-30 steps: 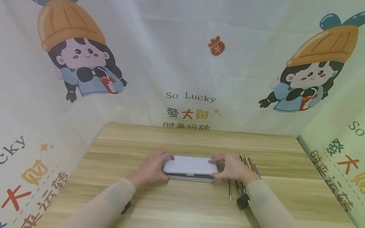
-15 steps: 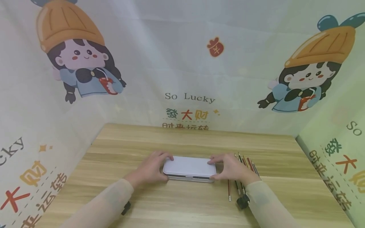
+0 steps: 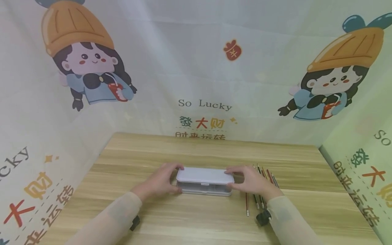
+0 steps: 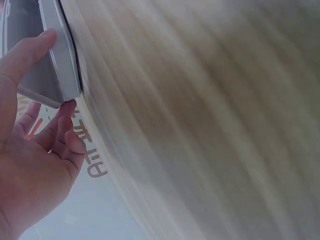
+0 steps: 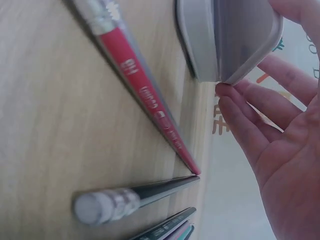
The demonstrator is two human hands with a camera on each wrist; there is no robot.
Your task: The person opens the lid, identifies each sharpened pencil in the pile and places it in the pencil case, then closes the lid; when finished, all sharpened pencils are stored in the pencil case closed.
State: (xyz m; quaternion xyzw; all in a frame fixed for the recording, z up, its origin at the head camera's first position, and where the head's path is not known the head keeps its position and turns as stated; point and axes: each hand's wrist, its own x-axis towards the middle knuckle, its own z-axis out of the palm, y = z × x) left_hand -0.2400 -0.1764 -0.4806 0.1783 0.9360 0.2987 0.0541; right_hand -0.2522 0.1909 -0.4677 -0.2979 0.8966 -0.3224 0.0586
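A white pencil case (image 3: 204,175) rests on the wooden table, its lid partly raised above the base. Through the front gap its grey inside shows. At the left end my left hand (image 3: 160,178) holds the case; in the left wrist view the thumb (image 4: 32,52) lies on the base's front rim, and fingertips (image 4: 67,107) touch the back corner. My right hand (image 3: 249,180) grips the opposite end between thumb and fingers. In the right wrist view, fingertips (image 5: 225,90) meet the case's back corner near the hinge.
Several pencils lie beside and under my right forearm, among them a red pencil (image 5: 145,90) and a black pencil (image 5: 165,190). A printed cloth (image 3: 196,68) hangs behind the table (image 3: 199,221) and along its sides.
The lid has sunk almost onto the base and then lifted again, now standing higher than at first. Both hands have stayed at the case's ends; the pencils have not moved.
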